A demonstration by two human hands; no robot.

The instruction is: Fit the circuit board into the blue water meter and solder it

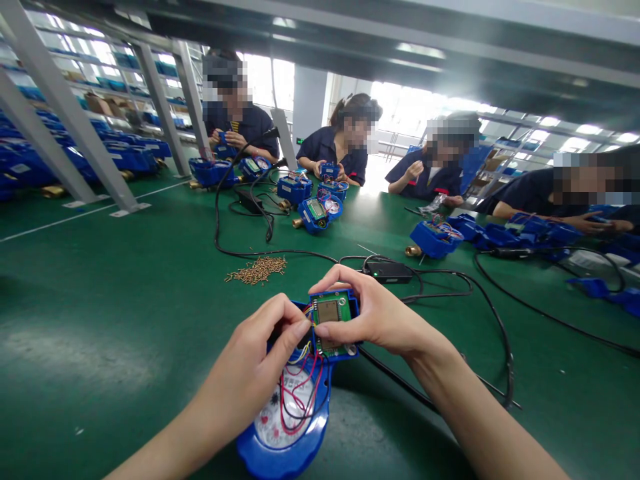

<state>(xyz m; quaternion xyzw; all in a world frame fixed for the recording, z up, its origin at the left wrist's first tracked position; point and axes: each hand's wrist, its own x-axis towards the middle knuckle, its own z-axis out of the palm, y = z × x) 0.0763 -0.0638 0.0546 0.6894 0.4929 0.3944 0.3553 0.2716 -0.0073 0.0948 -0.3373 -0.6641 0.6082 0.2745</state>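
In front of me on the green table lies a blue water meter (320,413) with a white dial (295,400) and loose red, black and yellow wires (303,400) across it. My right hand (380,313) grips a small blue case holding a green circuit board (340,343) with a grey display, thumb over the display's lower part, fingers round the top edge. At the board's left edge, my left hand (270,340) pinches thin coloured wires, thumb against forefinger. The fingertips hide the exact point where they meet the wires.
A pile of small brass screws (257,270) lies beyond my left hand. Black cables with an inline box (390,271) cross the table. More blue meters (315,213) stand farther back, where several co-workers sit. Metal posts (80,113) rise at the left; a beam (350,40) hangs overhead.
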